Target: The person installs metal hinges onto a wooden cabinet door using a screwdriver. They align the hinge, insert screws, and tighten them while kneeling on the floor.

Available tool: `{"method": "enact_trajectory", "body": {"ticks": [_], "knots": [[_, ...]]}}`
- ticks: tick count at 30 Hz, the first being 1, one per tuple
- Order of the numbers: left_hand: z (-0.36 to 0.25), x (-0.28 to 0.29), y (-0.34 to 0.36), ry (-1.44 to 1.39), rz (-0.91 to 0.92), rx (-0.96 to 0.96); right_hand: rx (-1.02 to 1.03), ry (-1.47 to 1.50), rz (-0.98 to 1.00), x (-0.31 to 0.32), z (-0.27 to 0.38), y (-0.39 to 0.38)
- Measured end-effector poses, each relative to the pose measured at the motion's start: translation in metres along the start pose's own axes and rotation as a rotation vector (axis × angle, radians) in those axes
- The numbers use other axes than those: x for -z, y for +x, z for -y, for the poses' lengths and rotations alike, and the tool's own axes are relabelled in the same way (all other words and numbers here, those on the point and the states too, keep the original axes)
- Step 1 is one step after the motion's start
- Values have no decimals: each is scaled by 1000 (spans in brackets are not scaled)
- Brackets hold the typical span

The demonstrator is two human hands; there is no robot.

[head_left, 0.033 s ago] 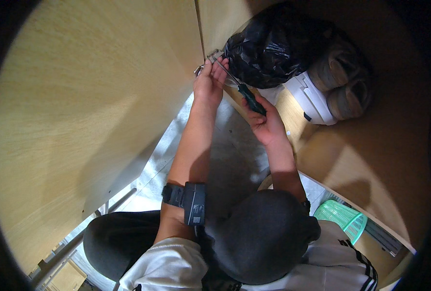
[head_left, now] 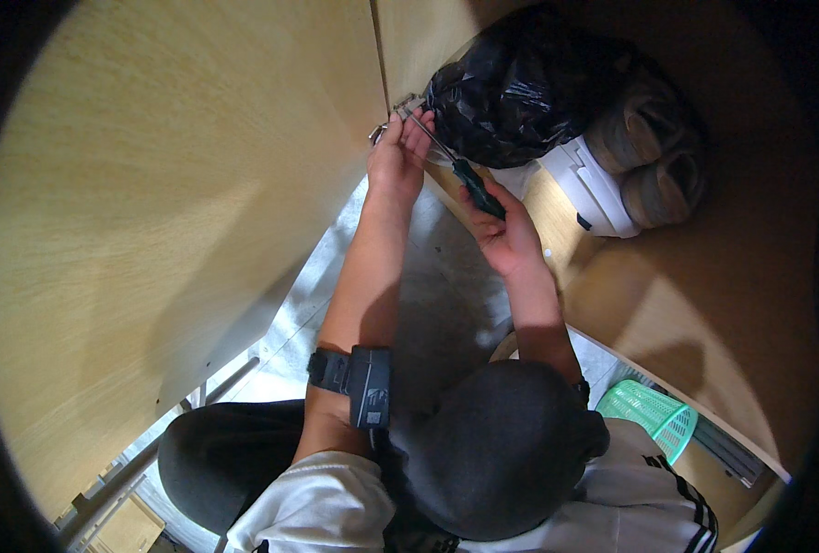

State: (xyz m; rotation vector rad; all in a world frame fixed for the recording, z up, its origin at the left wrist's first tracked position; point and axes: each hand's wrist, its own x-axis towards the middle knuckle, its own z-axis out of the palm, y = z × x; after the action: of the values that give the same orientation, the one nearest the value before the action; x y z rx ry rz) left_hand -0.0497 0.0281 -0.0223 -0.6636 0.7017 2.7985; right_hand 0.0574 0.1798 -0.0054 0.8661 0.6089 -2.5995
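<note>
A metal hinge [head_left: 408, 103] sits at the inner edge of a wooden door [head_left: 152, 230], where it meets the cabinet. My left hand [head_left: 397, 157] has its fingers closed around the hinge, partly hiding it. My right hand [head_left: 504, 230] grips a screwdriver [head_left: 477, 187] by its dark green handle, and the shaft runs up to the hinge beside my left fingertips.
A black plastic bag [head_left: 529, 74], brown shoes [head_left: 658, 189] and a white plastic item [head_left: 589, 194] lie on the wooden cabinet floor [head_left: 603, 286] to the right. A green plastic basket [head_left: 640, 415] is low at the right. A metal tube [head_left: 230, 378] runs at lower left, over grey tiles.
</note>
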Motion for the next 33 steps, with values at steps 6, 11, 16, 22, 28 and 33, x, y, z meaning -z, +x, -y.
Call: {"method": "enact_trajectory", "body": {"ticks": [6,11,16,22,28,33], "knots": [[1,1,1,-14,7,6,169,-219,-117,-10,-8,-5],[-2,4,3,27,38,38,306,-516,-202,-24,-6,-15],[2,2,2,-5,-9,20,377,-616,-167,-26,-3,-21],[0,1,-1,24,7,19,908,-1042,-74,-13,-13,0],[1,0,0,-13,-24,19,616,-699,-144,-4,-11,-2],[-1,0,-1,12,25,14,352,-160,-148,-8,-7,-1]]}}
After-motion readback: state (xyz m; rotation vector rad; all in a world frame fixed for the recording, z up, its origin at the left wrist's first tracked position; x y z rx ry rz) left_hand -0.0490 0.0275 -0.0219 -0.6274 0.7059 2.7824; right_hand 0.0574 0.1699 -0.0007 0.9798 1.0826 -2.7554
